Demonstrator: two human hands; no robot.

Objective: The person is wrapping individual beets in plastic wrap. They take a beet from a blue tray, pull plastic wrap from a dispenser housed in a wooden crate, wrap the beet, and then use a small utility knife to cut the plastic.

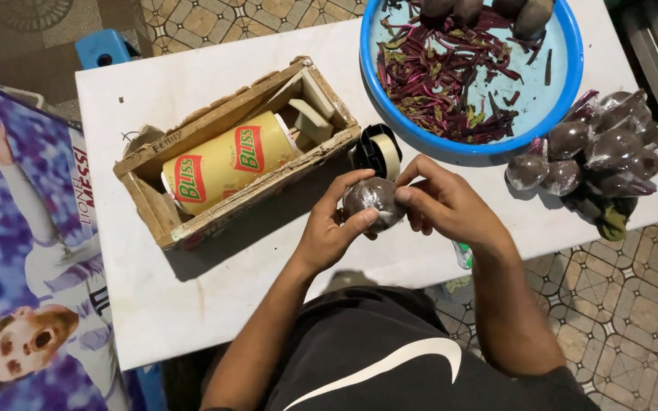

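Both my hands hold one dark round beetroot wrapped in clear film [373, 202] above the white table [192, 289]. My left hand [334, 224] cups it from the left, thumb underneath. My right hand [445, 199] pinches the film at its right side. Just behind the wrapped beetroot stands a black tape dispenser [377, 150]. A pile of several film-wrapped beetroots [599, 148] lies to the right.
A blue round basin [569, 91] at the back holds red stem trimmings and a few beetroots. A rough wooden box [192, 221] at the left holds a yellow roll of film. A printed poster leans at the far left. Patterned floor tiles lie beyond the table's right edge.
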